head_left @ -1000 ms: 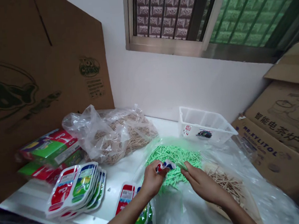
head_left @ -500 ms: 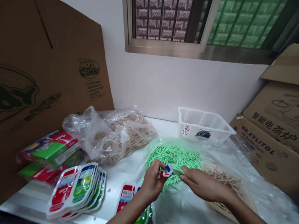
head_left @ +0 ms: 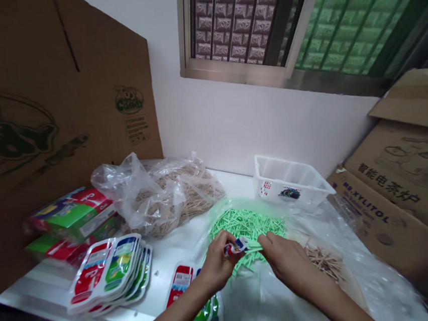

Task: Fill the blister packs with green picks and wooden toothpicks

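Observation:
My left hand (head_left: 219, 261) is closed round a small red, white and blue printed packet (head_left: 234, 248). From the right, my right hand (head_left: 286, 257) pinches a few thin green sticks (head_left: 253, 246) whose other ends are at the packet's mouth. How deep they sit in it I cannot tell. Just behind and below both hands spreads a heap of green sticks (head_left: 248, 220) on clear plastic. Flat red and green packets (head_left: 182, 279) lie partly under my left forearm. Brown sticks (head_left: 325, 261) lie beyond my right wrist.
A neat stack of flat packets (head_left: 105, 272) lies at the left, before coloured display boxes (head_left: 79, 214). Behind are a clear bag of brown sticks (head_left: 176, 199) and a white plastic basket (head_left: 291, 181). Large cartons (head_left: 114, 64) stand left and cartons (head_left: 399, 163) right.
My right hand has turned and shifted slightly, its fingers now further along the green sticks, so more of their length shows beside the packet. My left hand has stayed nearly in place.

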{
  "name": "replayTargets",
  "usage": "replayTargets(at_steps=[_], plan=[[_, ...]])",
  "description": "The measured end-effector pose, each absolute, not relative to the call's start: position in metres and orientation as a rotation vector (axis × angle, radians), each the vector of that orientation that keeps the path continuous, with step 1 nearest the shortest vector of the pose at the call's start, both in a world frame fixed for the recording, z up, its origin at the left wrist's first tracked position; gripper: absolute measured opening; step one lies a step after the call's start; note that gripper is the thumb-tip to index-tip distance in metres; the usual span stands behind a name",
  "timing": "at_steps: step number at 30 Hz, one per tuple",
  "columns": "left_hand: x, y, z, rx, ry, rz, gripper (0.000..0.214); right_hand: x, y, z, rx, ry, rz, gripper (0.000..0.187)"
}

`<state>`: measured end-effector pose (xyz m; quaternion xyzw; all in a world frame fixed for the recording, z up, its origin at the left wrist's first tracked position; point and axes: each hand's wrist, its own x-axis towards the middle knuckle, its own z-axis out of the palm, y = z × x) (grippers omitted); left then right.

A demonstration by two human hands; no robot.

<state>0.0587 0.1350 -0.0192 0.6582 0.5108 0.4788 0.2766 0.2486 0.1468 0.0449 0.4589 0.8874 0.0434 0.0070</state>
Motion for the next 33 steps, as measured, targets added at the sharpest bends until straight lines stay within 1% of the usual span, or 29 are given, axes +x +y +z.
replayTargets(at_steps=[4,7,9,11,14,16,21,26,33], plan=[[0.058,0.133,-0.018,1.676,1.370,1.274,0.017,0.246,0.149,0.042,1.419,2.761,0.283,0.013],[0.056,0.132,-0.018,1.658,1.367,1.255,0.018,0.246,0.148,0.042,1.412,2.750,0.306,0.016],[0.055,0.132,-0.018,1.685,1.355,1.257,0.019,0.247,0.147,0.044,1.405,2.761,0.234,0.013],[0.053,0.132,-0.019,1.761,1.322,1.264,0.018,0.249,0.147,0.049,1.369,2.803,0.055,0.010],[0.050,0.131,-0.021,1.910,1.246,1.255,0.012,0.254,0.150,0.057,1.268,2.828,-0.301,0.020],[0.049,0.130,-0.022,1.984,1.205,1.233,0.008,0.256,0.154,0.062,1.211,2.779,-0.439,0.024],[0.048,0.129,-0.024,2.041,1.205,1.168,0.011,0.253,0.160,0.069,1.166,2.663,-0.477,0.030],[0.047,0.128,-0.023,2.089,1.141,1.118,0.022,0.249,0.164,0.074,1.117,2.595,-0.469,0.038],[0.047,0.125,-0.023,2.006,1.174,1.172,0.011,0.251,0.170,0.076,1.051,2.568,-0.629,0.043]])
